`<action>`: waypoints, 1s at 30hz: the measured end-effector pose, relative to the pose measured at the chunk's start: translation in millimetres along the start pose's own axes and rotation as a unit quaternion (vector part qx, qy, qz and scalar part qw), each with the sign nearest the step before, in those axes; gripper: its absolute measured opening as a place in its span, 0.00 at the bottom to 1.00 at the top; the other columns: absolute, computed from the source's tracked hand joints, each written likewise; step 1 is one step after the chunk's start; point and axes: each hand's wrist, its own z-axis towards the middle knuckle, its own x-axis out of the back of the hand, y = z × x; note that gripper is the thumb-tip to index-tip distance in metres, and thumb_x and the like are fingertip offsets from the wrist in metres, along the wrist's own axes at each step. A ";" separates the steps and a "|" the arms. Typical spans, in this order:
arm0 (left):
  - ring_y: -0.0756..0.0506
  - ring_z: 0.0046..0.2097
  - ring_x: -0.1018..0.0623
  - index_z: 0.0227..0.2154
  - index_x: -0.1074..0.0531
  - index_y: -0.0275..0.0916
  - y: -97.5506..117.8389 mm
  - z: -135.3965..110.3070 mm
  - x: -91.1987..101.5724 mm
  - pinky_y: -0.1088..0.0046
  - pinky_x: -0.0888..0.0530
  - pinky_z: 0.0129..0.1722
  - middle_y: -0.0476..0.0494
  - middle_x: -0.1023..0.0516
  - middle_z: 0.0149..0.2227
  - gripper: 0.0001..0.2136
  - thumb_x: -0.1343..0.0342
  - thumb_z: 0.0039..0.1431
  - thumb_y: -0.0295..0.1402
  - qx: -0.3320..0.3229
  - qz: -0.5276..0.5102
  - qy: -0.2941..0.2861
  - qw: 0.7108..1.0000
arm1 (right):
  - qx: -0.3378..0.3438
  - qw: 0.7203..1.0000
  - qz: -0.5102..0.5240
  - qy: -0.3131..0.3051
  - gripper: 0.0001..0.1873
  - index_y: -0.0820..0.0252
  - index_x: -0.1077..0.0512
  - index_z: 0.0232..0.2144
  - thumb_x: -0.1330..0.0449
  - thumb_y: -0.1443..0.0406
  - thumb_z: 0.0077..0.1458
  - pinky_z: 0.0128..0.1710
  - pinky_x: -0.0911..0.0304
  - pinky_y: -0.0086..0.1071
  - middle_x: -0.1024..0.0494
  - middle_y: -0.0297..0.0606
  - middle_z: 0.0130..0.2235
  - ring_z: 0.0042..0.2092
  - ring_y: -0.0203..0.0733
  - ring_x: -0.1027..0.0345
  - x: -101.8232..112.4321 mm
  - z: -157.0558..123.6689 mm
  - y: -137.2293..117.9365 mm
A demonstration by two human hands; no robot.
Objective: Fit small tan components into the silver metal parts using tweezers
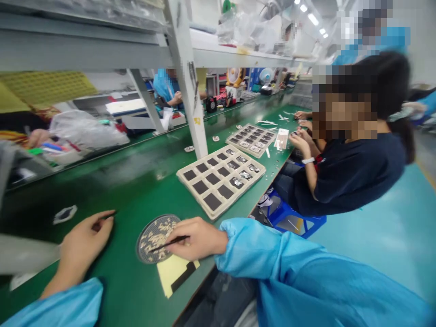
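My right hand (199, 238) is closed on thin black tweezers (166, 244) whose tips lie over a round grey dish (155, 236) full of several small pale parts. My left hand (85, 240) rests on the green bench with its fingers pinched on a small dark tool (108, 216). A small dark part in a clear wrap (64, 214) lies just beyond the left hand. A yellow sheet with a black strip (175, 272) lies under the right hand, by the bench edge.
A beige compartment tray (220, 179) with dark squares sits further right, a second tray (252, 138) beyond it. A co-worker in dark blue (347, 172) sits beside me on a blue stool. A white shelf post (190, 91) rises from the bench. Bags and clutter fill the far side.
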 end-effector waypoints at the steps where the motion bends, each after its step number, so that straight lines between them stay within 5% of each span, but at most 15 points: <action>1: 0.44 0.38 0.19 0.44 0.21 0.55 0.7 -2.7 -1.1 0.73 0.29 0.34 0.57 0.18 0.33 0.18 0.52 0.59 0.49 -0.016 -0.027 0.009 0.999 | 0.004 1.000 0.009 0.009 0.09 0.65 0.18 0.36 0.35 0.64 0.60 0.38 0.28 0.26 0.18 0.38 0.31 0.32 0.35 0.26 1.4 -1.1 -1.8; 4: 0.42 0.38 0.22 0.47 0.19 0.43 -1.9 -7.3 -4.1 0.70 0.29 0.37 0.48 0.20 0.34 0.21 0.50 0.59 0.45 -0.058 -0.065 0.018 0.996 | -0.003 0.999 0.040 0.033 0.08 0.64 0.18 0.36 0.35 0.64 0.60 0.37 0.29 0.26 0.19 0.38 0.31 0.31 0.35 0.27 6.4 -2.0 -7.4; 11: 0.40 0.42 0.22 0.51 0.19 0.35 9.7 -18.8 3.2 0.67 0.27 0.44 0.41 0.19 0.37 0.20 0.50 0.65 0.38 -0.067 -0.075 0.002 0.995 | -0.061 0.996 0.071 -0.004 0.07 0.63 0.18 0.39 0.35 0.66 0.60 0.32 0.31 0.28 0.20 0.40 0.35 0.31 0.35 0.29 15.3 -6.0 -18.6; 16: 0.43 0.48 0.22 0.53 0.20 0.36 18.0 -30.9 4.6 0.68 0.29 0.54 0.40 0.17 0.46 0.16 0.47 0.67 0.31 -0.053 -0.082 -0.007 0.995 | -0.089 0.993 0.070 -0.044 0.07 0.61 0.19 0.41 0.37 0.64 0.65 0.25 0.38 0.28 0.22 0.38 0.35 0.27 0.33 0.35 19.8 -14.5 -19.9; 30: 0.41 0.44 0.21 0.50 0.19 0.33 4.5 -35.2 -5.9 0.65 0.28 0.50 0.39 0.17 0.39 0.14 0.46 0.68 0.29 -0.083 -0.099 0.017 0.991 | -0.039 0.997 0.015 -0.070 0.09 0.58 0.19 0.37 0.35 0.59 0.64 0.28 0.31 0.30 0.18 0.39 0.36 0.30 0.37 0.27 20.9 -26.2 -9.6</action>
